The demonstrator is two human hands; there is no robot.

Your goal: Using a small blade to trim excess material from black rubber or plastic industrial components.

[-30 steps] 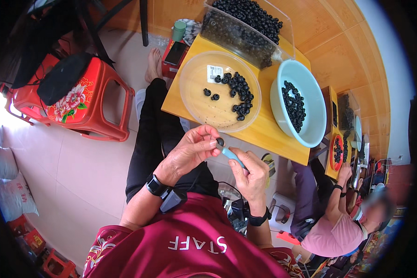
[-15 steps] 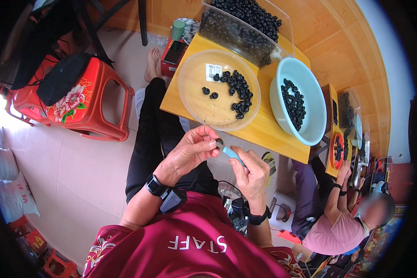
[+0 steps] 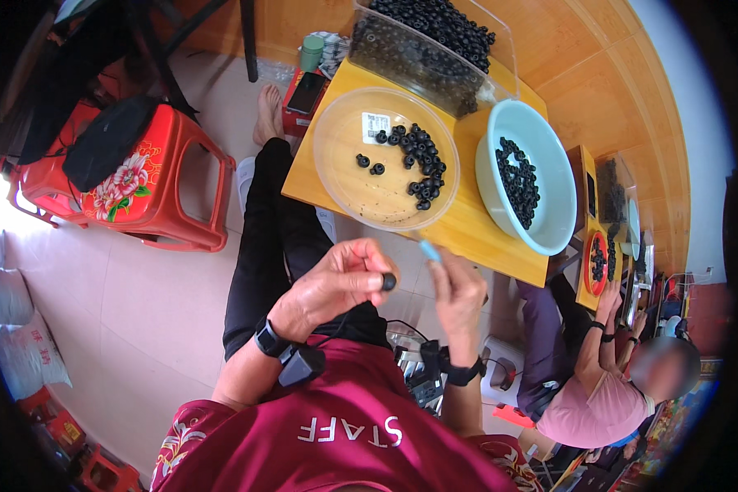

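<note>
My left hand (image 3: 336,287) pinches a small black rubber ring (image 3: 389,281) at its fingertips; my right hand (image 3: 457,289) grips a thin light-blue plastic stick (image 3: 429,249), pointing up-left, just right of it

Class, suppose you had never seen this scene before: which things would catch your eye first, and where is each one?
Probably the person's two hands at the centre: the left hand pinches a small black ring, while the right hand holds a thin light-blue tool. Just beyond them, on a yellow table, a clear round dish and a pale blue bowl hold more black rings. A bright red stool stands at the left.
</note>
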